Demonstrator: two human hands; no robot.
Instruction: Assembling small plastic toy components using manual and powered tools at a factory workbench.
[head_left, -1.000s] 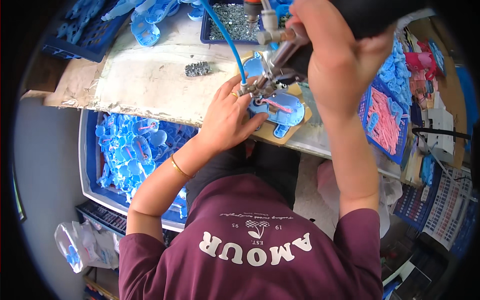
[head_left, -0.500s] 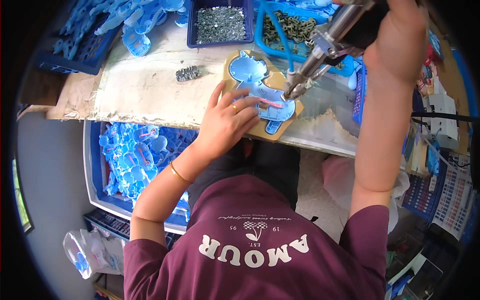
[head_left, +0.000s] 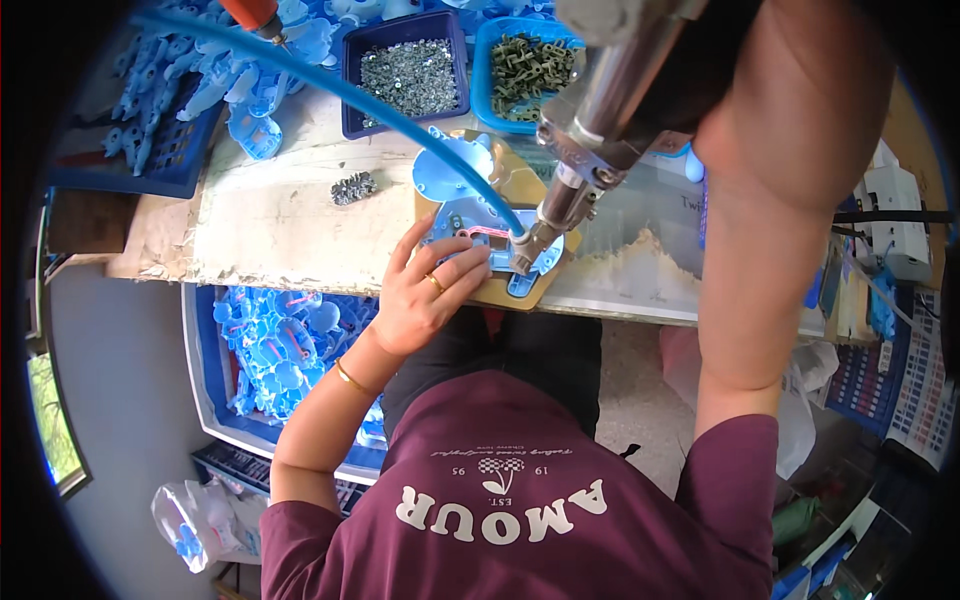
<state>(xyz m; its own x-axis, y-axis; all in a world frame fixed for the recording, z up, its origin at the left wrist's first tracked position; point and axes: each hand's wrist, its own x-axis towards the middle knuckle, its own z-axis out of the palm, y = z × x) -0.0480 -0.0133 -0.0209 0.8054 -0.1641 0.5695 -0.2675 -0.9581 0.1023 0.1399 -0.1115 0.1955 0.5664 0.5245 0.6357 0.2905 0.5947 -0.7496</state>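
Note:
My left hand point(head_left: 425, 290) lies with its fingers stretched over the near left edge of a light blue plastic shell point(head_left: 450, 175). The shell rests hollow side up in a tan holding block point(head_left: 490, 292) at the table's front edge, with a thin pink strip point(head_left: 482, 232) inside it. My right hand point(head_left: 790, 120), blurred and partly out of frame, grips a screwdriver point(head_left: 610, 125), a powered tool with a metal barrel and a blue hose point(head_left: 385, 112). The screwdriver's tip is down at the shell's right part, beside my left fingertips; exact contact cannot be made out.
Behind the block stand a dark blue tray point(head_left: 348, 85) of small screws and a bright blue tray point(head_left: 480, 85) of metal clips. A small screw heap point(head_left: 353, 188) lies left. Blue parts fill a crate point(head_left: 130, 185) and a bin point(head_left: 200, 360) below. An orange-handled tool point(head_left: 250, 12) hangs far left.
The screwdriver has come down and nearer, its tip lower over the shell's right part. The blue hose now crosses the shell. My left hand still rests on the shell.

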